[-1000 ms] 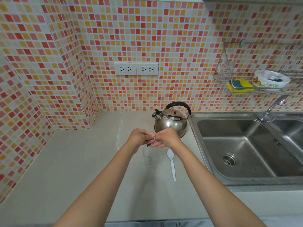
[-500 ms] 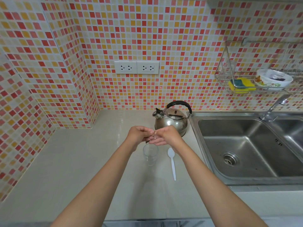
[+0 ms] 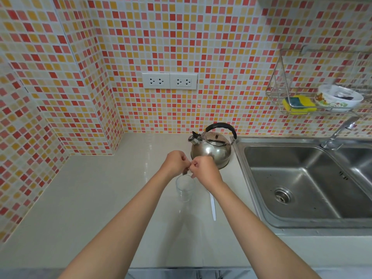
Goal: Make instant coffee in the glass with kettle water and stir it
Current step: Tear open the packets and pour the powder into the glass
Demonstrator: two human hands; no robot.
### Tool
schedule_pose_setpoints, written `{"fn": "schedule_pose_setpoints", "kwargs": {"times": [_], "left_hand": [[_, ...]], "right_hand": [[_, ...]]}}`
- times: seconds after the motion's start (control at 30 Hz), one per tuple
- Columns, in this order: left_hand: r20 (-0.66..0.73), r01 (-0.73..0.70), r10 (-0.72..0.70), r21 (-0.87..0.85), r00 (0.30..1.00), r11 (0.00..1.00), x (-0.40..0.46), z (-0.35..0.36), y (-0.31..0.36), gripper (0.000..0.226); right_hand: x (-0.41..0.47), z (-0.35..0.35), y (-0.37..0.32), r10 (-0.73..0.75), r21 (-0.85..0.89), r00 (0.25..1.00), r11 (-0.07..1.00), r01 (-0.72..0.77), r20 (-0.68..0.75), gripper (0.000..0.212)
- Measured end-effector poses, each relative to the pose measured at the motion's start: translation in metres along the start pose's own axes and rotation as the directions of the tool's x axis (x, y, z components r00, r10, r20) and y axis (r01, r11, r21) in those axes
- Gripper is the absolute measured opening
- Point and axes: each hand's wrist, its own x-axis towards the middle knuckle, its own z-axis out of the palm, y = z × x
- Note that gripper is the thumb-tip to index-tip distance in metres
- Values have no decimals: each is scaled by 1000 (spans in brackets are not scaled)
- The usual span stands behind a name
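A clear glass (image 3: 184,188) stands on the pale counter. Just above its rim my left hand (image 3: 175,163) and my right hand (image 3: 203,170) meet, both pinching a small coffee sachet (image 3: 186,171), of which only a dark sliver shows between the fingers. A white plastic spoon (image 3: 213,206) lies on the counter right of the glass, its bowl hidden under my right wrist. Behind my hands sits the steel kettle (image 3: 211,148) with a black handle, spout pointing left.
A steel double sink (image 3: 302,178) with a tap (image 3: 338,133) fills the right side. A wire rack (image 3: 281,93) on the tiled wall holds a yellow sponge (image 3: 300,103) and a bowl (image 3: 338,95). Two sockets (image 3: 169,80) sit on the wall above the counter (image 3: 90,198).
My hands have stayed together over the glass; my right hand has curled tighter and covers the spoon's bowl. The sachet shows less than before.
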Motion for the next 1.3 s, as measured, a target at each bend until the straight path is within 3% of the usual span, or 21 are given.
{"fn": "schedule_pose_setpoints", "kwargs": {"times": [0.2, 0.4, 0.73, 0.83, 1.0, 1.07, 1.17, 1.3], "left_hand": [[-6, 8, -7, 87, 1000, 996, -1, 4, -3, 23], [4, -52, 52, 56, 999, 997, -1, 5, -5, 29], [-101, -30, 25, -42, 995, 999, -4, 9, -5, 13], [-136, -74, 101, 194, 986, 978, -6, 9, -2, 11], [-125, -126, 246, 592, 961, 796, -8, 12, 4, 22], [-135, -164, 310, 619, 941, 768, -7, 12, -1, 27], [-73, -368, 467, 514, 881, 775, -7, 5, -14, 37], [-22, -518, 575, 410, 818, 751, -9, 0, -26, 38]], "right_hand": [[-2, -6, 1, -48, -158, 994, 987, 32, -100, 20], [-3, -5, -1, -62, -77, 997, 995, 59, -46, 23], [8, -2, -1, 120, 7, 993, 993, -120, 15, 26], [10, -2, -2, 188, -33, 982, 982, -188, 6, 23], [16, -6, -9, 344, -90, 933, 938, -336, 104, 29], [19, -8, -9, 359, -8, 926, 933, -360, 117, 30], [18, -16, -7, 371, 166, 913, 903, -397, 168, 18], [20, -23, -11, 377, 168, 899, 894, -416, 222, 20]]}}
